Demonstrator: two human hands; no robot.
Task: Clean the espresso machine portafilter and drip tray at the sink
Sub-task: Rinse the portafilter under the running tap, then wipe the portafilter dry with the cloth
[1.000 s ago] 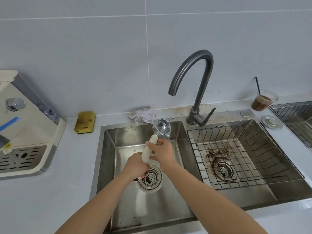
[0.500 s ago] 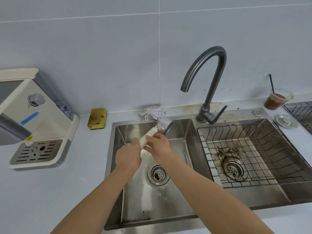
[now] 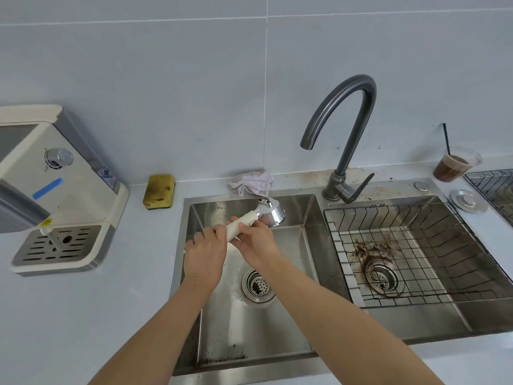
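Observation:
The portafilter (image 3: 265, 215), a chrome basket head on a white handle, is held over the left sink basin (image 3: 249, 329), its head pointing up and to the right. My left hand (image 3: 205, 254) grips the lower end of the handle. My right hand (image 3: 256, 238) holds the handle just below the head, fingers curled round it. The drip tray (image 3: 59, 247), a slotted metal grate, sits in the base of the cream espresso machine (image 3: 55, 190) on the counter at the left.
A grey gooseneck tap (image 3: 344, 129) stands between the basins, no water running. The right basin holds a wire rack (image 3: 402, 245) with coffee grounds near its drain. A yellow sponge (image 3: 159, 191), a white cloth (image 3: 251, 182), a coffee cup (image 3: 455, 164) and a drain plug (image 3: 467, 200) lie around.
Both hands lifted the portafilter up and leftward in the basin and tilted its head from facing me to lying sideways. My view swung left, showing more of the espresso machine.

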